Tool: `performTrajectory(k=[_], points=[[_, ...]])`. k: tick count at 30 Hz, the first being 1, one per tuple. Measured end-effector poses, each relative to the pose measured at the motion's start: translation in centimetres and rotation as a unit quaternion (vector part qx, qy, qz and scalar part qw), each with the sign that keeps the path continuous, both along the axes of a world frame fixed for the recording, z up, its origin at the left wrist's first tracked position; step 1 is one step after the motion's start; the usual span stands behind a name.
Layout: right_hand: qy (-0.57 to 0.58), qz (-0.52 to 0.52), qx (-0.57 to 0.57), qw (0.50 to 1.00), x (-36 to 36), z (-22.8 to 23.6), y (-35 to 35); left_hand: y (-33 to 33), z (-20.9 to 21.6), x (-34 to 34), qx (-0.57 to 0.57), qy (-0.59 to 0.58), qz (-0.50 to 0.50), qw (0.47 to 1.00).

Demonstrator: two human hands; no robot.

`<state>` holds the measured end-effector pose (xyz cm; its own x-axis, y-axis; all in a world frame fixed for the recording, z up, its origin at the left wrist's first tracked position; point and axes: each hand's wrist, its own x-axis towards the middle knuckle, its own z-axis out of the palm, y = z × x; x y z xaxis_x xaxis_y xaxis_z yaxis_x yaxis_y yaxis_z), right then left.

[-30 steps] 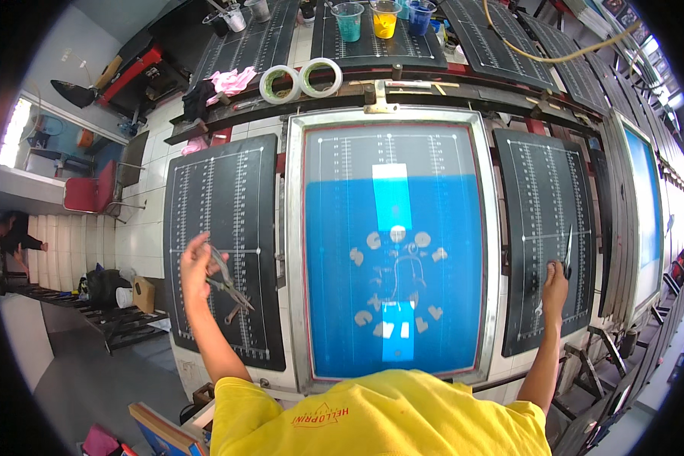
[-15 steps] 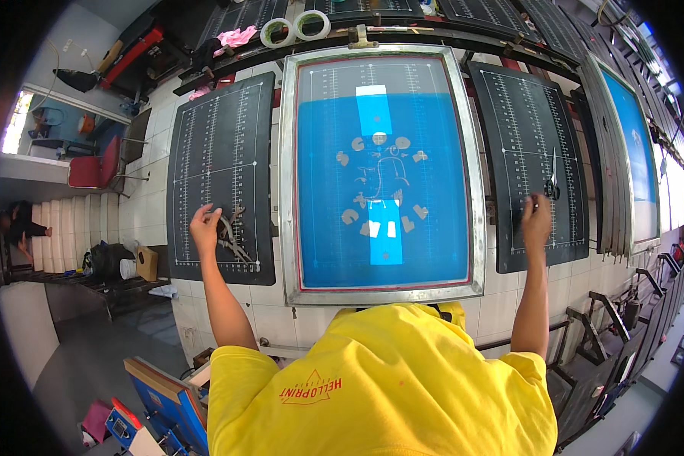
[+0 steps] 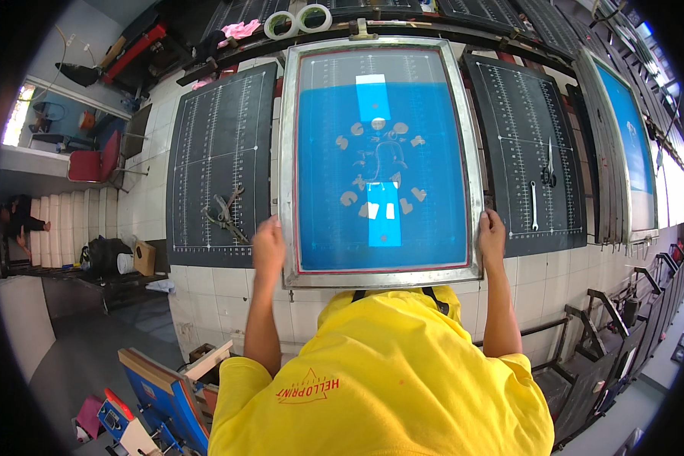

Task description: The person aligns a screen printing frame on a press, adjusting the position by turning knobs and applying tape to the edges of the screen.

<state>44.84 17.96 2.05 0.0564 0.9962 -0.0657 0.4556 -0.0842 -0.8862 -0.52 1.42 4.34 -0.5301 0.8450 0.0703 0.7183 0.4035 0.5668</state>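
A silkscreen frame with metal rails and blue-coated mesh lies in front of me, bearing a ring of pale letter shapes and a central drawing. My right hand is closed around its right rail near the lower corner, thumb on the metal. On the left rail, my left hand has its fingers curled against the edge; it is slightly blurred. A wrench and scissors rest on the dark right platen. Some metal hand tools, perhaps pliers or clamps, lie on the left platen.
Two tape rolls and a pink cloth sit on the far rail. A hinge clamp meets the screen's far edge. More blue screens lean together at the right. A red chair stands at the left.
Both hands have moved inward from the side platens to the screen's rails. The wrench now shows on the right platen where my right hand was. The view has shifted slightly.
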Motion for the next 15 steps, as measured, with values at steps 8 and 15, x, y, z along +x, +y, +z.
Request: performTrajectory(k=[8,15], points=[[0.044,-0.078,-0.031,0.996,-0.9,-0.1,0.2,1.2,-1.4,2.5,0.091,-0.064,0.056,0.992],[-0.001,-0.076,-0.011,0.997,-1.5,0.0,0.4,0.9,-3.6,0.8,0.108,-0.109,0.073,0.985]])
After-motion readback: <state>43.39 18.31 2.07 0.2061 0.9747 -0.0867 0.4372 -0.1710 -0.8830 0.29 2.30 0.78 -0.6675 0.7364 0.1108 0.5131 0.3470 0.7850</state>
